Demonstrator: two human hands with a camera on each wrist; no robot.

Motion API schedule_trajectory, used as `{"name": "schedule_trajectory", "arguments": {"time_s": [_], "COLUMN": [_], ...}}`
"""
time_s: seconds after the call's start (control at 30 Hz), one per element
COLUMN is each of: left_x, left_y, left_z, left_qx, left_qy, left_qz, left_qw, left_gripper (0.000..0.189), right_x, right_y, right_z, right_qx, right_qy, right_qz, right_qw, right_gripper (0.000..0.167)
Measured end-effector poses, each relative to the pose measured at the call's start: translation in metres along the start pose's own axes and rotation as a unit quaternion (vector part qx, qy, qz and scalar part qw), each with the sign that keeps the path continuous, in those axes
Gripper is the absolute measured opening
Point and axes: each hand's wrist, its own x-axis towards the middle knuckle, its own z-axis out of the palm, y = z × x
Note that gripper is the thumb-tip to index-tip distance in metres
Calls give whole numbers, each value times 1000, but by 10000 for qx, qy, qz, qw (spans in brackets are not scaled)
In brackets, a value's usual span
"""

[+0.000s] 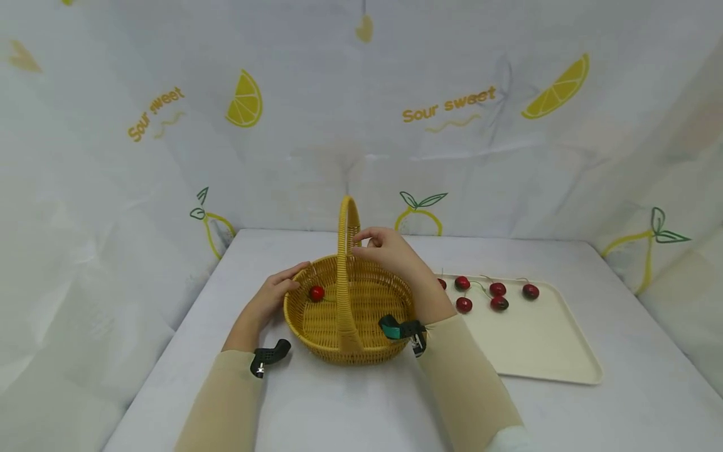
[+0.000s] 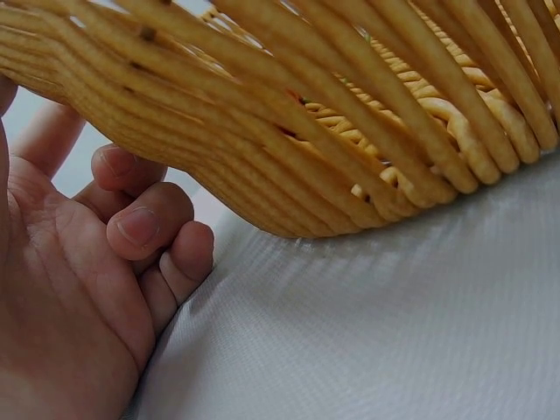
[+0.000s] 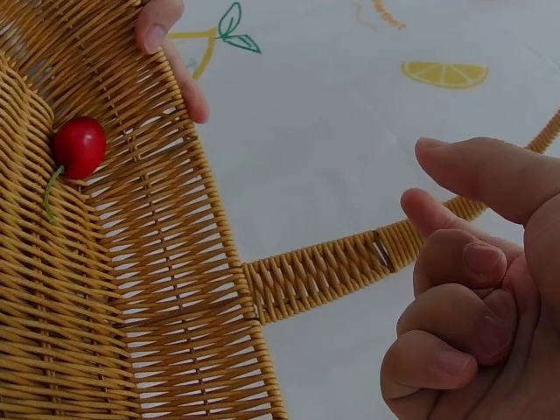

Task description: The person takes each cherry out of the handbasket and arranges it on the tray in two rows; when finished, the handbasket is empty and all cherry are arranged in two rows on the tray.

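Observation:
A yellow wicker basket with a tall arched handle stands before me. One red cherry with a green stem lies inside at the left. My left hand holds the basket's left rim, with fingertips over the edge and other fingers curled beside the outer wall. Beside the handle, above the basket's far side, is my right hand. Its thumb and index finger are apart with nothing between them, and the other fingers are bent.
Right of the basket, a cream tray carries several dark red cherries near its far edge. My right forearm crosses in front of the tray's left part. Behind the white table hangs a lemon-print cloth.

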Motion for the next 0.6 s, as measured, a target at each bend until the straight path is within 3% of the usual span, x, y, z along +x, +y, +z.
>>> {"name": "schedule_trajectory", "arguments": {"time_s": [0.33,0.6], "left_x": [-2,-1], "left_y": [2,4], "left_z": [1,-1], "left_qx": [119,175], "left_qy": [32,1], "left_qz": [-36,16], "left_qw": [9999,9998], "left_gripper": [58,59], "right_x": [34,59], "right_y": [2,14], "right_z": [25,51], "right_qx": [-105,-839], "right_qy": [-537,-1137], "right_qz": [-49,2], "right_qw": [9985,9900], "right_gripper": [34,31]}}
